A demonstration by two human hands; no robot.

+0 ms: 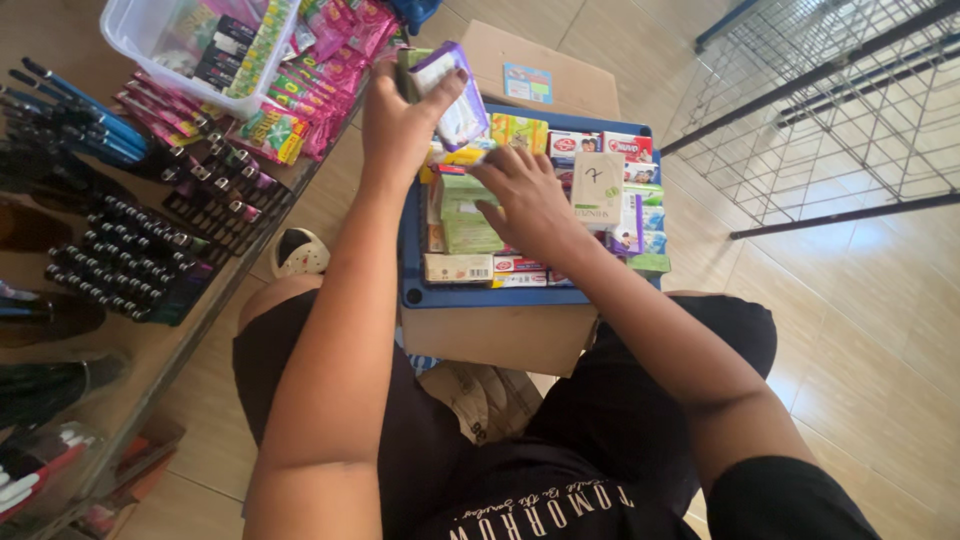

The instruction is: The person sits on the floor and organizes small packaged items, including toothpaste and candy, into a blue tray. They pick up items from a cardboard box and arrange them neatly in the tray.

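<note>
While the left hand (400, 120) grips a small stack of packets (448, 88) with fingers and thumb closed round it, holding it above the far left corner of the blue tray (480, 296), the right hand (525, 200) lies palm down inside the tray, its fingers spread loosely over a green box (462, 215) and closed on nothing. The tray is packed with small boxes lying flat: red and white ones along the far edge, a beige box (597, 187) on top at the middle, green and purple ones to the right. It rests on a cardboard box (500, 340) in front of the person's knees. To the left, a wooden shelf (160, 350) carries rows of black tubes (130, 260), pens (70, 115) and a clear plastic tub (135, 30) filled with bright sachets. A wire rack (830, 100) stands on the tiled floor to the right.
</note>
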